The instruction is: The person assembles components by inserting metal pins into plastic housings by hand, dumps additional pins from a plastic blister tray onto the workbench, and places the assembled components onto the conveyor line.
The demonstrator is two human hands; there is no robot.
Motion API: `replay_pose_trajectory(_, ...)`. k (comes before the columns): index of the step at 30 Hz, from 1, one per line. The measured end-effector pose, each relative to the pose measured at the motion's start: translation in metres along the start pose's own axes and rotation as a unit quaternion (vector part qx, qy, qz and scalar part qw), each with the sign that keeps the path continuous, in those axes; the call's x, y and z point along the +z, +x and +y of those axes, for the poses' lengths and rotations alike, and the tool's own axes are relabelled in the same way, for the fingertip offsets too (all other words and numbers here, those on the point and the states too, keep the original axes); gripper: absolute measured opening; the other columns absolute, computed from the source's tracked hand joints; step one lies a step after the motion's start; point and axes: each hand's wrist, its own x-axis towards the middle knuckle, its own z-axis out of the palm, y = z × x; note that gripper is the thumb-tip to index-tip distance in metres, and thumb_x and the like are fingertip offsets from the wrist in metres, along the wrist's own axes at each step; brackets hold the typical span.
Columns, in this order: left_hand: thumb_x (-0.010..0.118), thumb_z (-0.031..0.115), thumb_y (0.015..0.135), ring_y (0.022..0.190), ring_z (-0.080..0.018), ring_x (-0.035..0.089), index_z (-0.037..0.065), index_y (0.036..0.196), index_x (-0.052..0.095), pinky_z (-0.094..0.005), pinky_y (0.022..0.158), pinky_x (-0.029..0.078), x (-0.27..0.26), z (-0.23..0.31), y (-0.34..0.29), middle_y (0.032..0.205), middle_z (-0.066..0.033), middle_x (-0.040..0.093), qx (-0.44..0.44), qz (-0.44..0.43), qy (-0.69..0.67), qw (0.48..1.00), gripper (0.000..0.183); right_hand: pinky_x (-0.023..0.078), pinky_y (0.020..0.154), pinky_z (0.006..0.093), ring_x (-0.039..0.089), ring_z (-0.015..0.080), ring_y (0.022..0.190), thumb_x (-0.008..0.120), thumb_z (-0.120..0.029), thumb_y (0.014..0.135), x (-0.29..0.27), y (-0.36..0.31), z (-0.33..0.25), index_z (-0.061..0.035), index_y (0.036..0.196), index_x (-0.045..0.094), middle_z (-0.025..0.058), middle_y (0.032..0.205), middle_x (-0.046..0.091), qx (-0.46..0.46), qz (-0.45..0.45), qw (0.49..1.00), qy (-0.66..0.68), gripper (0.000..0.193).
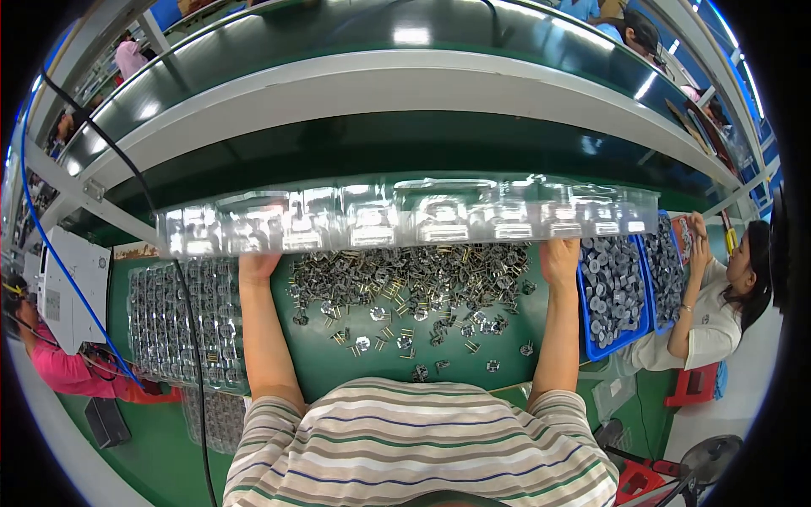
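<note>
Clear plastic blister tray (405, 215), long, many moulded pockets, held level above the green counter (321, 363) and spanning between both hands. Pocket contents hard to read through the glare; they look mostly empty, cannot confirm.

Blue bin (610, 291) at right, full of small grey round parts. A second blue bin (665, 266) just beyond it holds the same kind of parts and is partly covered by the tray end. Stack of clear trays (182, 325) lies on the counter at left, pockets loaded with small metallic parts; a black cable (190, 338) runs across it.

Loose pile of small components (414, 291), silver bodies with brass-coloured pins, is spread on the counter directly under the tray. Its far edge is hidden by the tray.

Left hand (258, 264) grips the tray's near edge toward its left end; the fingers are hidden behind the plastic, only the heel of the hand shows. Right hand (560, 258) grips the near edge toward the right end, fingers likewise hidden. Both forearms extended straight forward, roughly parallel, well apart.

Co-worker (718, 296) at far right, hand at the second bin. Another person in pink (59, 363) at left, cut off by the frame edge.
</note>
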Motion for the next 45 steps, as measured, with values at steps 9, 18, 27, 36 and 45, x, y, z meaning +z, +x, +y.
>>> replay_pose_trajectory(9,0.047,0.053,0.111,0.113,-0.025,0.063,0.012,0.133,0.061,-0.0434,0.106,0.052,-0.045,-0.031,0.021,0.123,-0.0066,0.067,-0.091,-0.042,0.109,0.989,0.048,0.05,0.103,0.0368,0.065,0.0178,0.117,0.066,-0.014,0.106,-0.037,0.006,0.003,-0.0019,0.133,0.066,0.0063,0.125,0.07,-0.022,-0.022,0.999,-0.01,0.03)
replay_pose_trajectory(18,0.049,0.055,0.111,0.149,-0.034,0.048,-0.009,0.143,0.06,-0.0471,0.128,0.029,0.053,-0.004,0.065,0.156,-0.0226,0.054,-0.114,-0.216,0.272,0.931,0.072,0.058,0.095,0.0456,0.07,0.0221,0.103,0.067,-0.024,0.107,-0.056,-0.039,-0.116,-0.0072,0.112,0.068,0.0067,0.108,0.071,-0.069,0.129,0.969,0.199,0.018)
replay_pose_trajectory(27,0.054,0.017,0.111,0.141,-0.025,0.056,-0.005,0.145,0.061,-0.0362,0.121,0.039,0.093,-0.024,0.087,0.152,-0.0155,0.061,-0.04,-0.253,0.583,0.771,0.041,0.062,0.088,0.0459,0.073,0.0294,0.103,0.063,-0.036,0.108,-0.177,-0.324,-0.156,-0.0078,0.143,0.054,0.0125,0.121,0.071,-0.089,0.411,0.899,0.119,0.046)
replay_pose_trajectory(36,0.067,0.013,0.105,0.088,-0.0157,0.063,0.002,0.144,0.065,-0.0297,0.075,0.052,0.152,-0.011,0.053,0.118,-0.0092,0.074,-0.024,-0.33,0.588,0.738,0.041,0.059,0.072,0.0444,0.074,0.0314,0.103,0.065,-0.026,0.105,-0.114,-0.622,-0.102,-0.0097,0.15,0.047,0.0126,0.127,0.069,-0.054,0.705,0.691,0.153,0.051)
replay_pose_trajectory(45,0.065,0.033,0.108,0.054,-0.0053,0.03,0.001,0.15,0.06,-0.0292,0.052,0.025,0.137,-0.001,0.078,0.064,0.0057,0.041,-0.23,-0.264,0.58,0.735,0.053,0.055,0.088,0.0482,0.07,0.0331,0.117,0.064,-0.021,0.104,-0.163,-0.755,-0.144,-0.009,0.15,0.048,0.0133,0.133,0.067,-0.157,0.814,0.554,0.077,0.05)
